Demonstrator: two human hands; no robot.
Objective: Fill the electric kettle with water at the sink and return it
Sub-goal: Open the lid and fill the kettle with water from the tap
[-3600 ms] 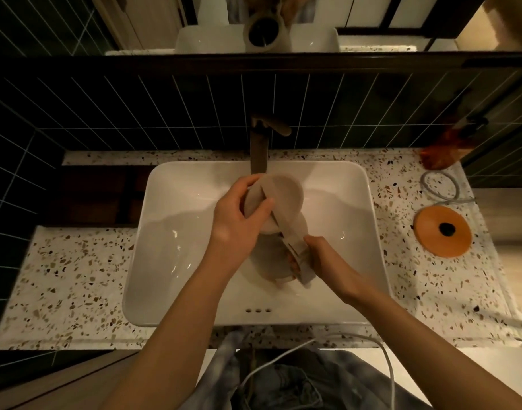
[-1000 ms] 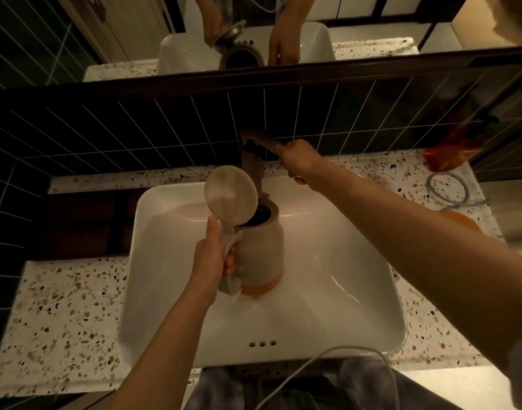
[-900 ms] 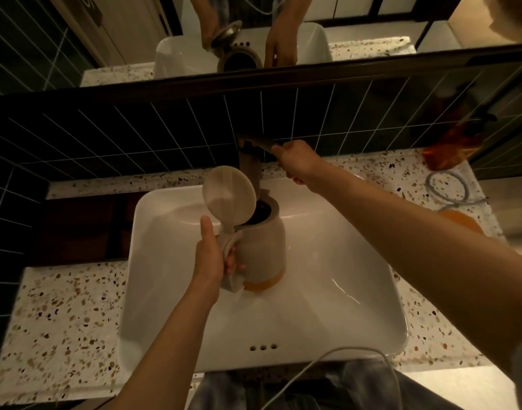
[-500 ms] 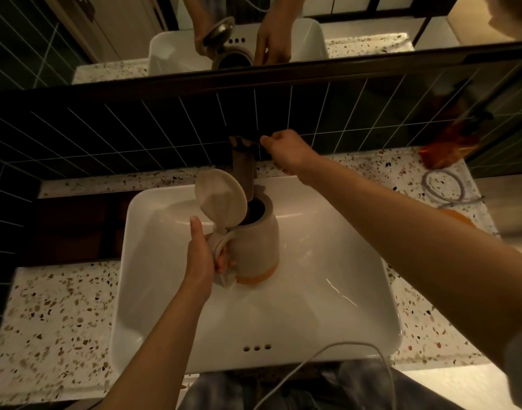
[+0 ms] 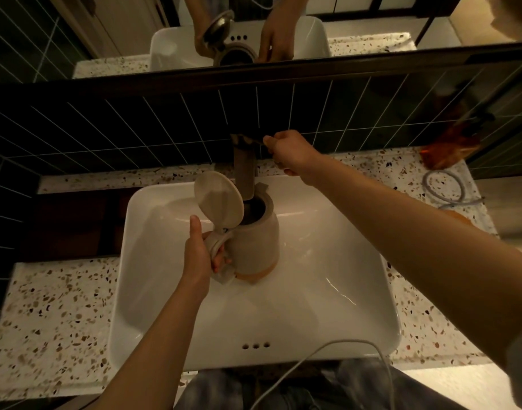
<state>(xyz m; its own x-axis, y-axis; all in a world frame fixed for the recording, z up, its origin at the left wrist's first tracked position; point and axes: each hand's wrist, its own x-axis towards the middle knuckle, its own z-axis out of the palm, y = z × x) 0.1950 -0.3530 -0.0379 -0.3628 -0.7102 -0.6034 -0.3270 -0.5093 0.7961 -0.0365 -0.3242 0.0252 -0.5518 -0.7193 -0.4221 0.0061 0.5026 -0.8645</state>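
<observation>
A beige electric kettle (image 5: 258, 241) with an orange band at its foot hangs upright over the white sink (image 5: 153, 291). Its round lid (image 5: 218, 201) stands flipped up. My left hand (image 5: 199, 255) grips the kettle's handle from the left. The kettle's dark mouth sits right under the spout of the bronze faucet (image 5: 244, 173). My right hand (image 5: 289, 150) reaches across and pinches the faucet's lever at the top. I cannot make out any water stream.
The kettle's orange base (image 5: 457, 217) peeks out behind my right forearm on the speckled counter (image 5: 55, 315), near a coiled grey cord (image 5: 443, 187). A white cable (image 5: 327, 350) hangs in front of the sink. Dark tiled wall and a mirror stand behind.
The lid was shut with both hands on the kettle; now it is up, my left hand holds the handle under the spout and my right hand is on the faucet lever.
</observation>
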